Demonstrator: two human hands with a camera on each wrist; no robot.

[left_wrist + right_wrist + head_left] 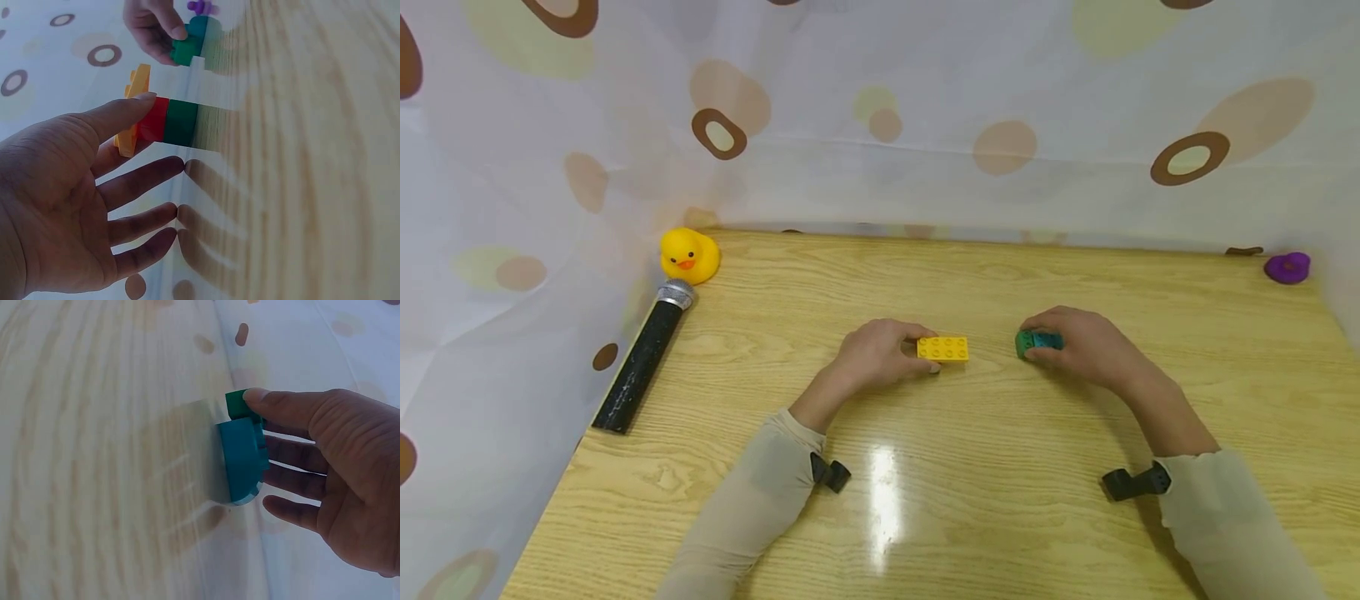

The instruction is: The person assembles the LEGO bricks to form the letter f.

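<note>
Thumb and fingers of my left hand (876, 354) pinch a small stack of toy bricks. A yellow eight-stud brick (951, 350) tops it; below, the left wrist view shows a red brick (155, 119) and a dark green brick (181, 123) near the tabletop. The other three fingers of that hand are spread. To the right, my right hand (1090, 350) pinches a green brick (240, 404) together with a teal brick (239, 459) that has a rounded end. These two appear joined, the green one offset. A short gap separates the two groups of bricks.
A yellow rubber duck (692, 257) sits at the table's back left, with a black microphone (643, 358) lying just in front of it. A small purple toy (1288, 268) is at the back right corner. Spotted curtain (925, 108) encloses the wooden table (970, 500).
</note>
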